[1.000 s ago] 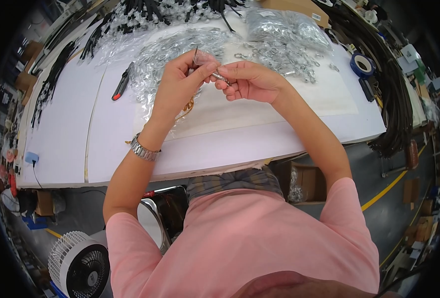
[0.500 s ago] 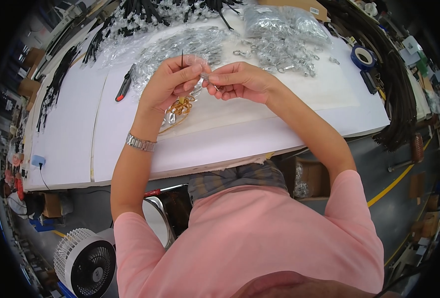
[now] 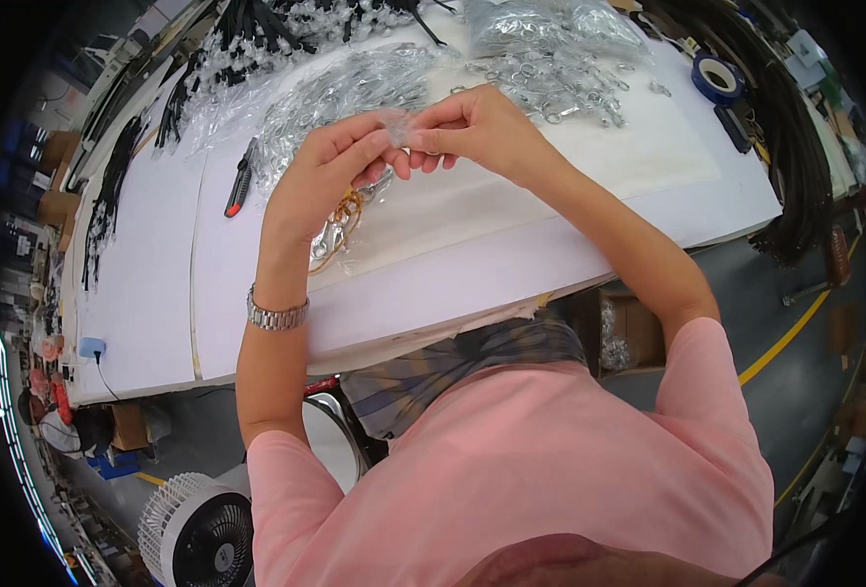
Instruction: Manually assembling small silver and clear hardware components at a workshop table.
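My left hand [image 3: 330, 161] and my right hand [image 3: 472, 129] meet above the table, thumbs and fingers closed on a small clear plastic wrap [image 3: 395, 127]. What may be inside the wrap is too small to make out. Just below my left hand lie a golden-yellow cord [image 3: 347, 217] and silver metal clasps [image 3: 327, 241], partly covered by the wrist. Beyond the hands spreads a heap of clear-wrapped metal pieces [image 3: 306, 108]. To the left of it rests a black box cutter [image 3: 241, 181] with a red end.
Farther right lie loose metal clasps [image 3: 575, 93] and filled clear bags [image 3: 521, 29]. Blue tape [image 3: 716, 78] sits near the right edge beside dark hanging cords [image 3: 795, 147]. Black straps [image 3: 112, 201] lie at left. A fan [image 3: 198, 533] stands on the floor.
The metal piece and the dark thin tip seen between my fingers earlier no longer show; clear plastic does. My right hand has risen slightly, and the view has shifted a little.
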